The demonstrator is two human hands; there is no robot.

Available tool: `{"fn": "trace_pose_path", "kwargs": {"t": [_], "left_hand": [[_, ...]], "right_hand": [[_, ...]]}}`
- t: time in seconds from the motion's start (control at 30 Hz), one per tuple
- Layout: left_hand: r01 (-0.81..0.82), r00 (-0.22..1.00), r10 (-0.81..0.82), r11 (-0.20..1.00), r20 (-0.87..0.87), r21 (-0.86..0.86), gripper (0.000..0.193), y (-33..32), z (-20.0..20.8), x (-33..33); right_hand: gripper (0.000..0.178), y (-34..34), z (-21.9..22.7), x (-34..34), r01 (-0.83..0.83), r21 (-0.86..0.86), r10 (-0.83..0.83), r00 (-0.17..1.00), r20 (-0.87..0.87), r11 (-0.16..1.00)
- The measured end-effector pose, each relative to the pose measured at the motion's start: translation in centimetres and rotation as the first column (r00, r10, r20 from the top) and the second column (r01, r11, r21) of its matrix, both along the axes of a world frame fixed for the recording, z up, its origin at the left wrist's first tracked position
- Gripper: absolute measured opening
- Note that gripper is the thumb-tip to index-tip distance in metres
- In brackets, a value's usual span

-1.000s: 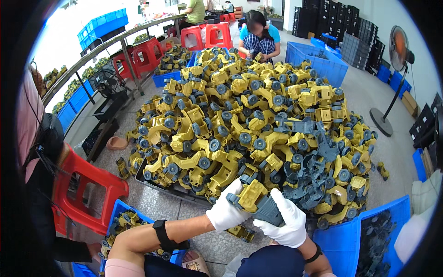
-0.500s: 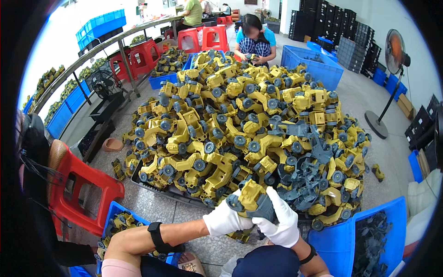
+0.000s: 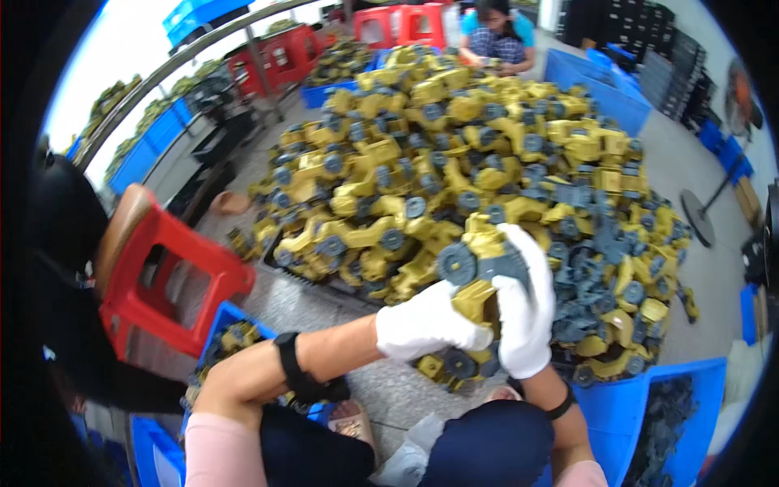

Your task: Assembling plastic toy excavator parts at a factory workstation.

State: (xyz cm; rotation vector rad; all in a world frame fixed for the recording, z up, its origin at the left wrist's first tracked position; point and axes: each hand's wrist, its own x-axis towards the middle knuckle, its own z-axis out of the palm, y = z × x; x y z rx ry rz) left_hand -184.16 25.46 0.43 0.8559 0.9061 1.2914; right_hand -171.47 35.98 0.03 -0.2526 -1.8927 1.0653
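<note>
Both my hands wear white gloves and hold a yellow-and-grey toy truck [image 3: 484, 237] in front of the near edge of a big pile. My left hand [image 3: 430, 321] is closed around its lower yellow part. My right hand [image 3: 527, 312] grips it from the right, fingers stretched up along its grey section. A large grey wheel shows on the truck's left side. Behind my hands rises the heap of similar yellow toy trucks [image 3: 430, 166] with grey wheels. Loose grey plastic parts [image 3: 580, 296] lie on the pile's right side.
A red stool [image 3: 174, 280] stands at left, beside a blue bin [image 3: 231, 312] of trucks. At lower right is a blue bin [image 3: 690, 390] with dark grey parts. A person [image 3: 499, 40] sits beyond the heap; a standing fan [image 3: 704, 219] is at right.
My view has shifted, so the scene sits farther right and higher. The toy truck is now turned more upright in my hands, its wheel and lower yellow part showing; my right fingers reach higher along it.
</note>
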Motion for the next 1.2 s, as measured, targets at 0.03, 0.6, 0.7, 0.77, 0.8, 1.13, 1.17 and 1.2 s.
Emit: {"fn": "trace_pose_path", "kwargs": {"t": [0.03,0.6,0.7,0.77,0.8,1.13,1.17,1.2], "left_hand": [[0.012,1.000,-0.012,1.000,-0.005,-0.028,0.049,-0.2,-0.1,-0.4],[-0.956,0.285,0.124,0.105,-0.951,-0.273,0.082,-38.7,-6.0,-10.5],[-0.991,0.132,-0.097,-0.036,-0.987,-0.129,0.088,-37.3,-10.3,-7.8],[-0.995,0.098,-0.125,-0.042,-0.987,-0.093,0.086,-35.7,-10.7,-6.8],[-0.996,0.087,-0.110,-0.016,-0.990,-0.086,0.084,-34.9,-10.5,-6.8],[-0.616,-0.606,0.051,0.601,-0.794,0.509,0.047,-26.6,-8.0,-6.0],[-0.636,-0.515,0.086,0.628,-0.853,0.448,0.042,-24.8,-8.0,-5.4],[-0.607,-0.460,0.142,0.670,-0.876,0.427,0.038,-23.6,-8.5,-5.2]], "right_hand": [[0.048,-0.3,0.3,-0.4,0.026,0.004,-0.026,0.999,0.045,1.000],[0.014,-4.2,-7.3,0.9,-0.344,-0.723,0.767,0.503,0.397,0.600],[0.016,-3.6,-7.4,1.1,-0.373,-0.648,0.743,0.427,0.515,0.664],[0.017,-3.5,-7.9,1.0,-0.481,-0.537,0.721,0.447,0.530,0.693],[0.018,-3.1,-8.3,1.1,-0.562,-0.447,0.711,0.456,0.535,0.697],[0.096,-4.2,-21.8,3.8,-0.450,0.228,-0.133,0.233,0.963,0.864],[0.103,-4.8,-22.7,3.5,-0.496,0.207,-0.146,0.159,0.976,0.843],[0.106,-5.2,-24.5,3.3,-0.451,0.081,-0.078,0.027,0.997,0.889]]}}
